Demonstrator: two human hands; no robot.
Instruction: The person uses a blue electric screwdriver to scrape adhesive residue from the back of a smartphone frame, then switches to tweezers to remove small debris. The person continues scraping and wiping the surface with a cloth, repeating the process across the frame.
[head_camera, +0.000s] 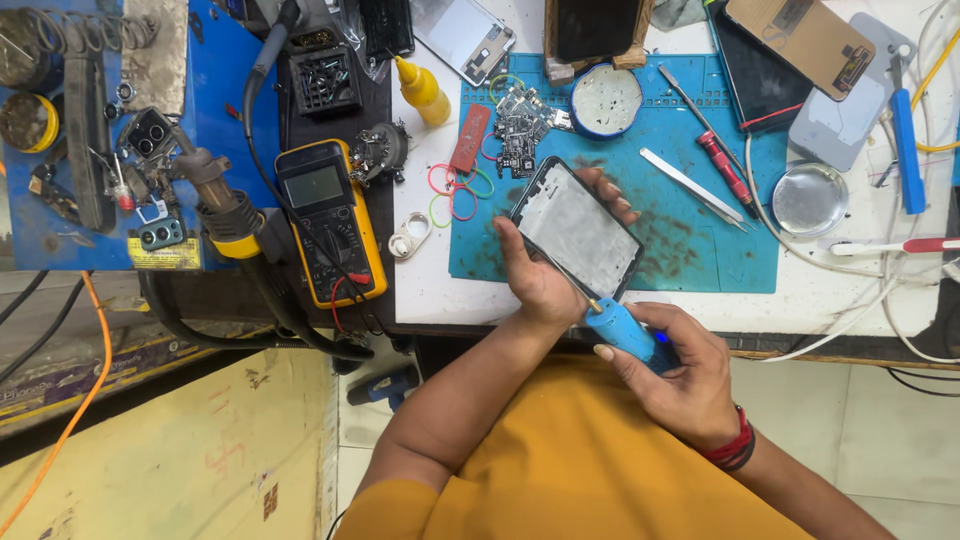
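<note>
Blue-handled screwdriver (622, 330) applied to a phone frame (577, 228) held over a teal work mat (690, 240).

Head view: the left hand (545, 270) grips the dark, tilted phone frame by its edges, fingers wrapped around the far side. The right hand (685, 385) is closed around the screwdriver, whose thin shaft reaches the frame's lower edge. Circuit boards (520, 130), coloured rubber bands (455, 190), tweezers (695, 187) and a red screwdriver (727, 168) lie on the mat; a yellow multimeter (330, 222) sits to the left.

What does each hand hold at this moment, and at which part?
The left hand grips the black phone frame with the grey inner plate by its two long edges. The right hand holds the blue-handled screwdriver by its handle, tip at the frame's lower edge.
</note>
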